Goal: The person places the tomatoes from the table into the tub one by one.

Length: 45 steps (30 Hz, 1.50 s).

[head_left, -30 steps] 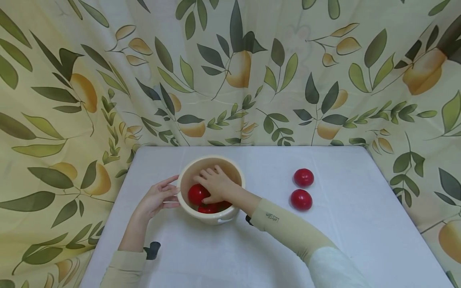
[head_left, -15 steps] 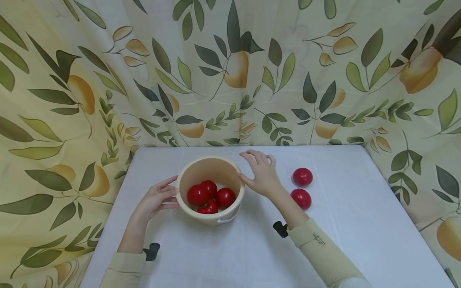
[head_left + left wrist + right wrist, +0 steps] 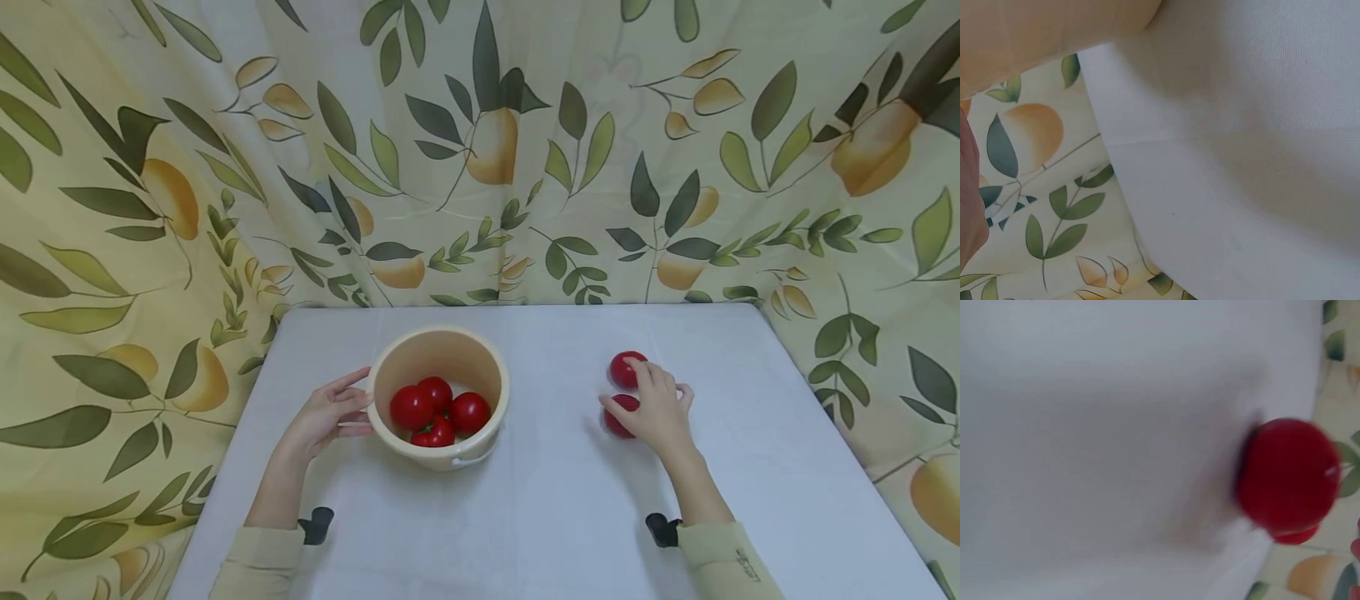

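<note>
A cream bucket (image 3: 390, 450) stands on the table's left half, with several red tomatoes (image 3: 411, 407) inside. My left hand (image 3: 330, 412) touches the bucket's left side with extended fingers; in the left wrist view, part of that hand (image 3: 969, 194) shows at the left edge beside the bucket wall (image 3: 1054, 31). Over on the right, my right hand (image 3: 660, 408) hovers with spread fingers around the nearer loose tomato (image 3: 618, 417), partly covering it. The farther tomato (image 3: 624, 369) lies just behind. In the right wrist view, the nearer tomato (image 3: 1288, 475) looks blurred and contact is unclear.
A white cloth covers the table (image 3: 540, 517). Behind and beside it hangs a leaf-and-fruit patterned curtain (image 3: 570, 208). The bucket's white handle (image 3: 474, 457) hangs down at its front right.
My right hand has come out of the bucket and moved right to the two loose tomatoes, uncovering those inside the bucket. The left hand and bucket stay in place.
</note>
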Available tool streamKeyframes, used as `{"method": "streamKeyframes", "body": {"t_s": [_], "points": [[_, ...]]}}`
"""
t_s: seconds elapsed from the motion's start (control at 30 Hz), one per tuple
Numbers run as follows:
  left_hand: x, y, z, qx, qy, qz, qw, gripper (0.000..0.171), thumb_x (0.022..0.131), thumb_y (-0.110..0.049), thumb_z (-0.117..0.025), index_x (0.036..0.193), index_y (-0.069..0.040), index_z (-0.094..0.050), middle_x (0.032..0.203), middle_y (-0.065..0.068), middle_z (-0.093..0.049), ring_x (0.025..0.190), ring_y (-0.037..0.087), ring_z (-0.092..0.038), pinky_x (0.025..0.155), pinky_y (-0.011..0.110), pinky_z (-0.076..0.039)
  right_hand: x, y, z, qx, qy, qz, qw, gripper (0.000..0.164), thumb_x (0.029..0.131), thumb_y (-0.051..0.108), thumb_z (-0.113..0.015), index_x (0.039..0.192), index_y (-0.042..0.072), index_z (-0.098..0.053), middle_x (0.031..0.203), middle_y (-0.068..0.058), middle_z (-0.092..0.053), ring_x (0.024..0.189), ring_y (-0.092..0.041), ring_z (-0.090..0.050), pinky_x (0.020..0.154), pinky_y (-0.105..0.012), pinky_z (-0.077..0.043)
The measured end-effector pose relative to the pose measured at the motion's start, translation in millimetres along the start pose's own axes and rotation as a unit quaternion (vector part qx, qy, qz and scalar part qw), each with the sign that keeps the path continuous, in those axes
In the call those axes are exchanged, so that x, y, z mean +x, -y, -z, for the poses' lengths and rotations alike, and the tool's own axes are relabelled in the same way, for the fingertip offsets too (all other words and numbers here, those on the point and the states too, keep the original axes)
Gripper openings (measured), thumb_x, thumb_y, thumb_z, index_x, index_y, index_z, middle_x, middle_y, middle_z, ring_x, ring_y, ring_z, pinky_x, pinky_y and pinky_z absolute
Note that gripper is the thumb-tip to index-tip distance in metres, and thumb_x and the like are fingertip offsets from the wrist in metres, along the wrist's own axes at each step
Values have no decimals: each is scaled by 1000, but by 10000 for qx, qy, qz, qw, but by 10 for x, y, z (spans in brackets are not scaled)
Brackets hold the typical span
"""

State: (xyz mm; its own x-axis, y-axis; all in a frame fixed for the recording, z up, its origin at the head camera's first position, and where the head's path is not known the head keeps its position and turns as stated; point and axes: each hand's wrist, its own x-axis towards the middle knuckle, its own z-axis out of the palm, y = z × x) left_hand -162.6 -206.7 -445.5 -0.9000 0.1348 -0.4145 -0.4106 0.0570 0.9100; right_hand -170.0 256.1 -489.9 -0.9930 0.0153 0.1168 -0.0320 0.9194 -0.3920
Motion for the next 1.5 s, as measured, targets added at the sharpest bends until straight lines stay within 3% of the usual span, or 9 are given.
{"method": "streamKeyframes", "body": {"t_s": [0.13,0.23,0.47,0.9,1.17,1.5], "points": [[0,8,5,-52,29,-8,10000,63,85,-16,-65,141,-12,-36,94,5,-61,78,19,-66,70,35,-56,-141,-224,-119,-121,473,-316,9983,89,70,49,-71,135,2,-31,127,-29,-33,116,-47,-28,88,-69,-18],[3,15,7,-75,45,-23,10000,63,85,-15,-65,141,-12,-35,92,5,-62,78,18,-66,70,35,-56,-218,-337,-216,-176,605,-360,9974,94,69,54,-70,135,1,-30,126,-30,-34,115,-48,-29,86,-68,-21],[11,35,8,-91,35,-29,9999,61,86,-14,-63,141,-12,-35,92,4,-61,78,19,-66,70,35,-56,-293,-447,-352,-60,389,-308,9987,90,68,52,-72,132,1,-34,121,-28,-39,111,-46,-34,82,-66,-23],[-3,24,-3,-47,-45,4,10000,60,86,-14,-63,140,-13,-37,92,5,-62,78,19,-66,70,35,-56,-246,-500,-476,-208,-43,-47,9998,82,67,45,-75,126,1,-38,115,-25,-45,105,-43,-40,84,-63,-24],[0,17,-1,-1,-15,-52,10000,61,87,-14,-63,141,-13,-36,92,5,-62,78,18,-67,70,36,-56,-118,-211,-344,-118,-496,381,9980,82,62,35,-80,125,1,-40,118,-24,-44,108,-42,-40,87,-62,-25],[-6,-6,9,-22,1,-40,10000,60,87,-13,-62,141,-12,-35,93,6,-61,76,17,-66,70,35,-56,219,535,61,-109,-1061,1335,9853,79,57,36,-83,120,5,-46,117,-19,-49,108,-36,-44,87,-58,-30]]}}
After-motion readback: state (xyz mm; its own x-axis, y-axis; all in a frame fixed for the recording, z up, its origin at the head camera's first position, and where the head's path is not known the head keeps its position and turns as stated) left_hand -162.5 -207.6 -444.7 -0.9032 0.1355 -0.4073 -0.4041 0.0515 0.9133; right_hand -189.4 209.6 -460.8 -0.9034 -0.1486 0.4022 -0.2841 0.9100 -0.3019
